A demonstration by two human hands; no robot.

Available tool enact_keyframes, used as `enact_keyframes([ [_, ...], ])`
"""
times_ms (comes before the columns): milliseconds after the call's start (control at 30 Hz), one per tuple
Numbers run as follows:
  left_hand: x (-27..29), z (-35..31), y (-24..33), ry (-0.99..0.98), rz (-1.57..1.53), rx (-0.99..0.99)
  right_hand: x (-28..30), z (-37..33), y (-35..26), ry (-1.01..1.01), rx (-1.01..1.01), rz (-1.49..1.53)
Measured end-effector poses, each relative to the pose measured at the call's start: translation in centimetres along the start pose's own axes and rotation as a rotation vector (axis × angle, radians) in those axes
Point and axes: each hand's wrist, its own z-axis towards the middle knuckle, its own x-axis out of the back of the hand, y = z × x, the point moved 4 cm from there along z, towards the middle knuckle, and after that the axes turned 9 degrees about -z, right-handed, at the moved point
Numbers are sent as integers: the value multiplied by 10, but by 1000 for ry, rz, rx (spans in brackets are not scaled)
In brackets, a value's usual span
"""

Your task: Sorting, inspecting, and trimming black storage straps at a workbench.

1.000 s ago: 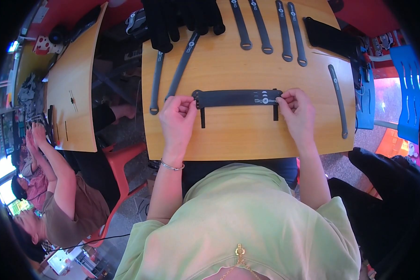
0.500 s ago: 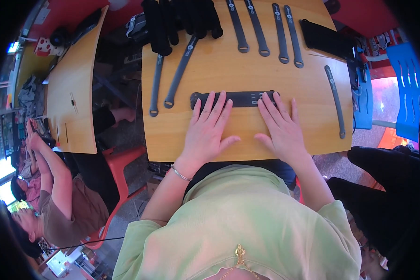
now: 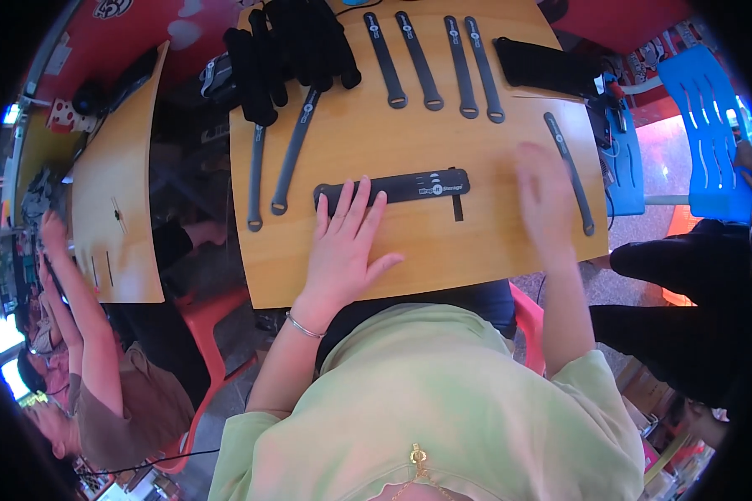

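Observation:
A wide dark grey strap (image 3: 403, 185) with white print and rounded ends lies crosswise on the wooden table (image 3: 476, 259). My left hand (image 3: 342, 242) rests flat, its spread fingertips on the strap's left part. Under the strap's right end, a short dark strip (image 3: 458, 209) sticks out toward me. My right hand (image 3: 545, 200) is off the strap, smeared by motion, beside a narrow grey strap (image 3: 570, 171) near the table's right edge. Whether it touches that strap I cannot tell.
Several narrow grey straps with looped ends (image 3: 426, 63) lie at the far side. Two more straps (image 3: 292, 159) are at the left, beneath a pile of black rolled bundles (image 3: 292, 50). A black flat pouch (image 3: 547, 65) lies far right. A person (image 3: 134, 392) sits left.
My right hand has lifted off the wide strap and moved right. This uncovers the strap's printed right end and the short strip. My left hand stays on the strap. The view has shifted slightly.

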Motion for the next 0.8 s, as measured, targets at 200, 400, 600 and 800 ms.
enact_keyframes([
  [200, 4, -1, 10, 63, -111, -85, 19, 1, 71, 60, -318, -300],
  [400, 5, -3, 21, 210, -308, -193, 6, -6, 64, -148, -424, 10],
  [600, -7, -1, 37, 115, -733, -112, -7, -17, 38, -323, -361, 297],
  [800, -15, 6, 55, 82, -1124, 71, 0, -16, -40, -458, -592, 1041],
])
